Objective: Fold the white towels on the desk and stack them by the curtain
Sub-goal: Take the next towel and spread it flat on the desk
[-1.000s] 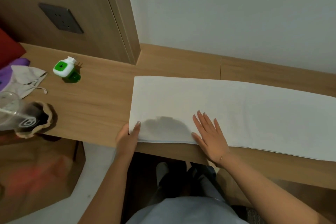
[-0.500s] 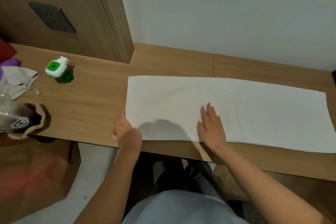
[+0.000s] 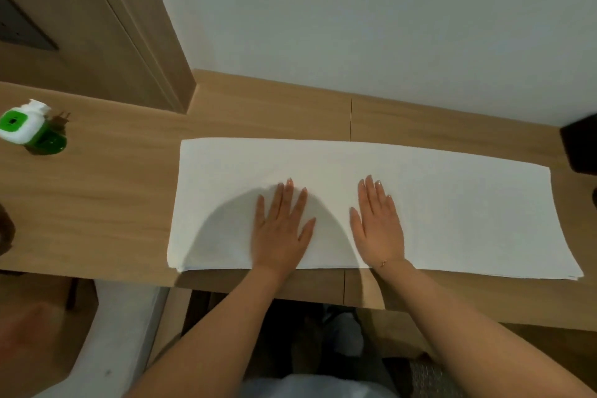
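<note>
Towel: we see one white towel (image 3: 436,210) lying flat as a long strip along the near edge of the wooden surface (image 3: 106,203); layered edges show at its near left and near right corners, so it lies folded lengthwise.
Towel position: its left end sits about mid-frame, its right end reaches close to the right edge of the view, and its near edge runs just inside the near edge of the surface.
Left hand: our left hand (image 3: 281,229) lies palm down on the left half of the towel, fingers straight and slightly spread, holding nothing.
Right hand: our right hand (image 3: 378,226) lies palm down on the towel just right of the left one, fingers straight and together, holding nothing; a thin bracelet (image 3: 384,263) shows at the wrist.
Hands together: the two hands rest side by side, apart from each other, both near the near edge of the towel.
Shadow: a rounded shadow falls on the towel around and between the hands.
Far left: a green and white plug-in device (image 3: 27,128) lies on the surface, well apart from the towel.
Far right: a dark object (image 3: 581,145) sits at the frame edge beside the towel's far right corner; we cannot tell what it is.
Behind: a pale wall (image 3: 355,19) and a wooden panel (image 3: 97,26) stand at the far side.
</note>
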A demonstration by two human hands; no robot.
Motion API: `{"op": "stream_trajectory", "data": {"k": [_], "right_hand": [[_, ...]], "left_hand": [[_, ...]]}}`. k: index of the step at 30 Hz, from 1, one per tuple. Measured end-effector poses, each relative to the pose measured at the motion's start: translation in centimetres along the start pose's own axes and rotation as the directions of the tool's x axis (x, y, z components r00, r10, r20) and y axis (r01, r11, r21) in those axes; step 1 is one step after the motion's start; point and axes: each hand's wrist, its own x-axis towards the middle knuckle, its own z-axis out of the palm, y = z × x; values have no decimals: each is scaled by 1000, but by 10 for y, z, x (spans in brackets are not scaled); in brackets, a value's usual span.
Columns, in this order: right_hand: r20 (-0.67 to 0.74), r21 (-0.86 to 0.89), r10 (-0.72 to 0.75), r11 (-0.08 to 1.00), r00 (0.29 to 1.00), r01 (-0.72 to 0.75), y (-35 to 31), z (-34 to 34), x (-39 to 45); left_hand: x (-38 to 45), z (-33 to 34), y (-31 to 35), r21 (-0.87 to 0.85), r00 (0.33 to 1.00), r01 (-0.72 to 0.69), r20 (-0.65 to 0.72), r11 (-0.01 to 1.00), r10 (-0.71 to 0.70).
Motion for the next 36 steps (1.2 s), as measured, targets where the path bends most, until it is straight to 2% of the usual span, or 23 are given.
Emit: {"op": "stream_trajectory", "data": {"k": [3,5,8,10,12,15,17,19,26,29,32,34,36], "right_hand": [[-21,35,130,991,991,-130,30,-1,-11],[-12,37,146,989,989,-146,45,-3,-15],[22,134,129,982,991,-131,55,-10,-15],[-39,197,99,976,994,-89,55,-18,-3],[-114,234,70,971,991,-41,51,-25,13],[-78,228,28,974,997,-10,60,-24,27],[-58,151,-3,988,998,12,78,-17,23],[-54,127,41,991,998,-34,104,-14,13],[-83,184,273,950,959,-254,216,-32,-14],[-81,204,307,936,948,-286,258,-42,-18],[-77,182,339,929,938,-321,284,-48,-18],[-58,143,295,948,954,-284,284,-52,-9],[-69,120,155,982,985,-146,271,-55,11]], "left_hand": [[1,4,-2,1,999,-21,-49,1000,21],[0,2,2,-6,999,-12,-50,1000,11],[6,-2,14,-67,996,87,-23,994,-88],[18,-7,34,-128,991,126,-19,984,-129],[36,-16,66,-179,996,63,-57,982,-75],[63,-16,118,-248,1000,16,-18,969,-21],[69,-4,137,-215,999,50,17,975,-48],[69,9,139,-144,999,43,-15,989,-45],[68,17,138,-141,999,11,-50,990,-18],[70,19,137,-88,999,-12,-54,996,7],[70,20,143,-41,998,35,-49,999,-37],[75,17,167,-72,997,33,-66,997,-38],[83,14,208,-164,997,-52,-70,985,41]]}}
